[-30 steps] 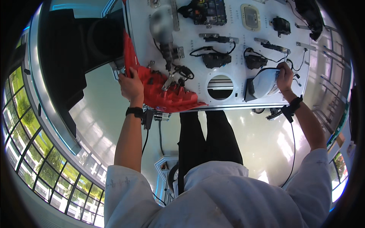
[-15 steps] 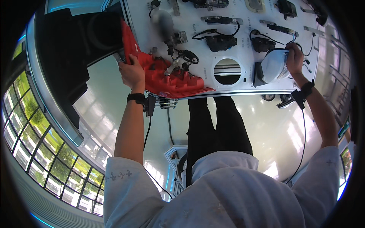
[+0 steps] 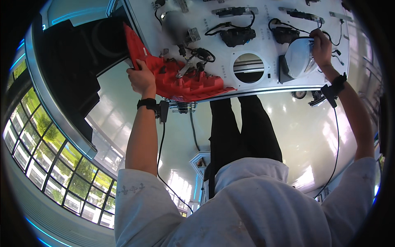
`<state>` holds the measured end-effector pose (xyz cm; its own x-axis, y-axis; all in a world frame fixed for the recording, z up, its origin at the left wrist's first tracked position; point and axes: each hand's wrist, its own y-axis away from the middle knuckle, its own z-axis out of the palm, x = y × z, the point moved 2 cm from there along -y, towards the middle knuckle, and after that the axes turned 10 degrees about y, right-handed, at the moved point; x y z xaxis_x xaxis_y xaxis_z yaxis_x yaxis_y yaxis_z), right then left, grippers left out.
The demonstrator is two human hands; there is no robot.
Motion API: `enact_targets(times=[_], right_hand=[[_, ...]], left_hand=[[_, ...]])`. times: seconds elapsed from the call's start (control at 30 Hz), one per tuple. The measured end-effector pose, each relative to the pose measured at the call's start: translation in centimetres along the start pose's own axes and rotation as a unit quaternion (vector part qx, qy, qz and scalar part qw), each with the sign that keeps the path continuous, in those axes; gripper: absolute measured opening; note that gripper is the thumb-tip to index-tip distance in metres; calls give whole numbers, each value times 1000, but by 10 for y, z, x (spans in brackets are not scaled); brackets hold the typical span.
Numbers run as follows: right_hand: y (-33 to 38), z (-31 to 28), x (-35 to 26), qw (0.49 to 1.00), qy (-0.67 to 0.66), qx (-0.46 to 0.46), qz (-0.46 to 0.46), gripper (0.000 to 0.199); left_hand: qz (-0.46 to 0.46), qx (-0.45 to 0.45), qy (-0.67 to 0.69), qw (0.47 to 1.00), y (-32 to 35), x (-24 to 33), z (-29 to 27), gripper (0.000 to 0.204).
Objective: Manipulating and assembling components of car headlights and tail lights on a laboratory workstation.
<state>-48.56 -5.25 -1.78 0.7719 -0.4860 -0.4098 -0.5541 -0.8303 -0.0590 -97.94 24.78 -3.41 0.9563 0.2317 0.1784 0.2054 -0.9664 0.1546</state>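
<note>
My left hand (image 3: pixel 142 79) is closed round the left end of a red moulded part (image 3: pixel 185 86), which looks like a car tail-light housing seen from its hollow, ribbed side. This part lies along the near left edge of a white display board (image 3: pixel 230 49). At the right, my right hand (image 3: pixel 322 48) grips the outer edge of a white, rounded car side mirror (image 3: pixel 299 58). The mirror's black base (image 3: pixel 284 70) rests near the board's front edge. My right palm and some fingertips are hidden.
Between the two parts is a round hole (image 3: pixel 248 68) in the board. Behind lie black latch units (image 3: pixel 238 37) with cables and metal brackets. A large black panel (image 3: pixel 61 61) stands at the left. Cables (image 3: pixel 161 144) hang from bands on both my wrists.
The view has shifted slightly, so the board sits a little higher in it. Both hands keep their hold on the red part and the mirror.
</note>
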Motion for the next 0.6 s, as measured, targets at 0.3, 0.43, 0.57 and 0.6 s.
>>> enact_targets(times=[0.3, 0.43, 0.57, 0.6], right_hand=[[-2, -3, 9, 1000, 5, -1, 6, 21], [1, 2, 16, 999, -8, -22, 21, 21], [7, 5, 21, 999, -2, -28, 28, 22], [7, 6, 23, 999, 0, -23, 25, 22]], left_hand=[[-2, -6, 2, 1000, 6, 4, 1, 60], [2, 0, -5, 1000, 6, 6, 0, 58], [7, 2, -8, 1000, 2, 6, 0, 58], [8, 1, -5, 1000, 2, 6, 1, 58]])
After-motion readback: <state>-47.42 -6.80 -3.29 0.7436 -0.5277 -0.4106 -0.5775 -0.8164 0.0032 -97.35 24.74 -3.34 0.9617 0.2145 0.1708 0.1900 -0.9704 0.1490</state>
